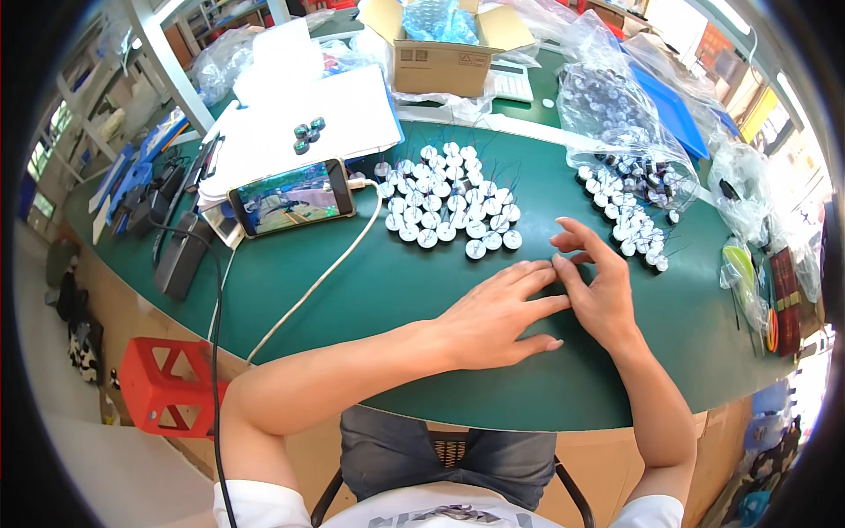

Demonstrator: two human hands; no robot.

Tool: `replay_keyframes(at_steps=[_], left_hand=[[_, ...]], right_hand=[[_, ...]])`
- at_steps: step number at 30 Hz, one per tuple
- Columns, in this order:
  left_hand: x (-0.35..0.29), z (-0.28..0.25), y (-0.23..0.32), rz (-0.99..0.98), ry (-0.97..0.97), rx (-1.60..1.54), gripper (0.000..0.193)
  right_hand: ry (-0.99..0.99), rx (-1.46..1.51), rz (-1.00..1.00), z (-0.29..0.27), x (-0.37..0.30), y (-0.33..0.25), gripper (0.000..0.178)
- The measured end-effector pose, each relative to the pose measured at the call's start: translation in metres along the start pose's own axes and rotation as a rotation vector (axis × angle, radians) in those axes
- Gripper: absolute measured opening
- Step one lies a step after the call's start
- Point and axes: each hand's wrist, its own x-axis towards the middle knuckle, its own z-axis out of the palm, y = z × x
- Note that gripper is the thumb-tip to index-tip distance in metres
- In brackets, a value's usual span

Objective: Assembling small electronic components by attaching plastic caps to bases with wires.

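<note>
My left hand (497,321) lies palm down on the green table (422,339), its fingers spread and nothing visible in it. My right hand (606,295) meets its fingertips, with thumb and forefinger curved and apart; no object shows between them. Just beyond my left hand sits a cluster of small round white-topped parts (449,201) with thin dark wire leads. Past my right hand lies a second group of such parts (623,216), spilling from a clear plastic bag (607,97). Any small thing under my fingertips is hidden.
A phone (290,198) stands tilted at the left, its white cable (330,268) curving toward the table's front edge. Behind it, several dark-green parts (308,135) rest on white paper (352,110). Farther back are a cardboard box (440,69) and a blue tray (669,106).
</note>
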Motion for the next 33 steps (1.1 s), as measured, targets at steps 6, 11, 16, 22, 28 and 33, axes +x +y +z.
replay_keyframes(at_steps=[6,11,16,22,28,33], left_hand=[[0.002,-0.002,-0.007,-0.151,0.013,0.166,0.062],[0.003,-0.002,-0.007,-0.19,-0.011,0.242,0.063],[0.002,-0.005,-0.006,-0.19,-0.036,0.252,0.06],[-0.001,-0.004,-0.009,-0.124,0.039,0.208,0.052],[-0.004,-0.001,-0.011,-0.123,0.052,0.167,0.051],[-0.004,-0.003,-0.01,-0.111,0.048,0.17,0.049]], right_hand=[[0.062,-0.354,-0.1,-0.014,0.003,-0.004,0.029],[0.157,-0.579,-0.001,-0.044,0.008,-0.01,0.025],[0.343,-0.656,0.126,-0.078,0.017,-0.012,0.03],[0.152,-0.892,0.283,-0.085,0.01,-0.026,0.049],[-0.119,-0.716,0.269,-0.073,0.0,-0.036,0.065],[-0.104,-1.064,0.201,-0.059,0.003,-0.015,0.071]])
